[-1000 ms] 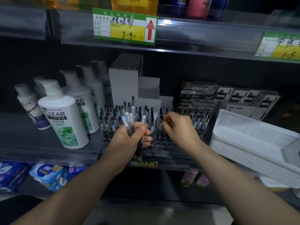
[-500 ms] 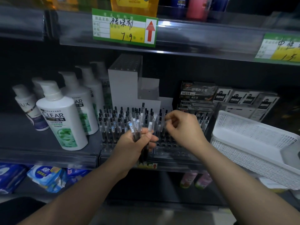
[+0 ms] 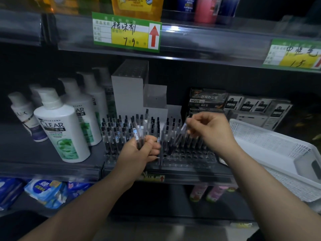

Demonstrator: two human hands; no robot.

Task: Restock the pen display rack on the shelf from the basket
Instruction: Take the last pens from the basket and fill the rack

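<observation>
Left hand low in front of the rack, fingers curled round a bundle of pens, caps up. Right hand higher, over the rack's right half, thumb and fingers pinching one pen. It is blurred and tilted, lower end down among the rack's rows. Hands apart.

Rack sits mid-shelf. Its left half is packed with racked pens standing upright; front rows of the right half show open holes. White basket at right, tilted, near the rack. Shampoo bottles left of the rack. Pen boxes behind it, to the right.
</observation>
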